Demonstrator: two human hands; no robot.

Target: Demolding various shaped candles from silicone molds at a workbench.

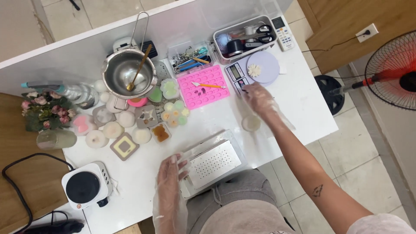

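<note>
Grey-trousered knees fill the bottom of the frame, under the white surface (299, 99). Left hand (171, 173), in a clear plastic glove, rests flat with fingers spread on the edge of a perforated white tray (213, 164) at lower centre. Right hand (258, 99), gloved too, reaches to the scale (237, 74) at upper right, fingers loosely open, holding nothing. A small cup (251, 123) stands just below it.

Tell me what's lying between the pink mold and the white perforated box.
In the head view, only bare white table lies between the pink mold and the perforated box.
</note>
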